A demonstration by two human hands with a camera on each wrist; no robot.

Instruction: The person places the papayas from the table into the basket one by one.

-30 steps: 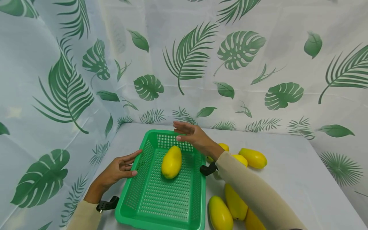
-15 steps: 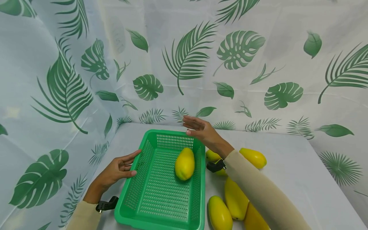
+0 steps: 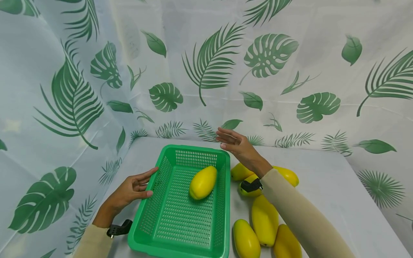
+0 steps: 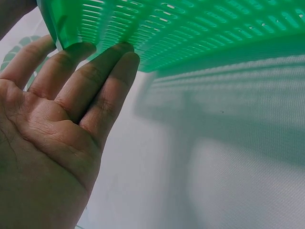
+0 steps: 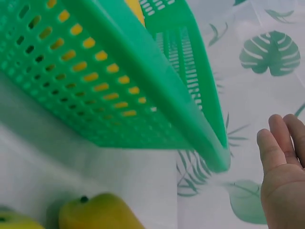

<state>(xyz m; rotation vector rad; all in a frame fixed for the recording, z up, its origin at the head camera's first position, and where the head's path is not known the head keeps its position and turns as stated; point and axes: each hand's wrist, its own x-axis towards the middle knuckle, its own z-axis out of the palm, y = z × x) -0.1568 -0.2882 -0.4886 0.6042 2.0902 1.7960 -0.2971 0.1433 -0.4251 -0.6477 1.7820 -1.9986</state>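
My left grip (image 3: 130,190): fingers extended, touching basket (image 3: 185,224) on left side. My right grip (image 3: 242,149): fingers extended, holding nothing, near far right corner. Yellow fruit (image 3: 203,182) lies inside basket, right of middle, toward far end. Probably firm, weighty, smooth, bruisable; I'd cup thick middle.

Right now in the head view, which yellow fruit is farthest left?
The yellow fruit lying alone inside the green perforated basket; the other fruits all lie outside it, on the table to its right.

Head view bright; basket (image 4: 190,36) casts soft shadow (image 4: 238,126), left wrist view.
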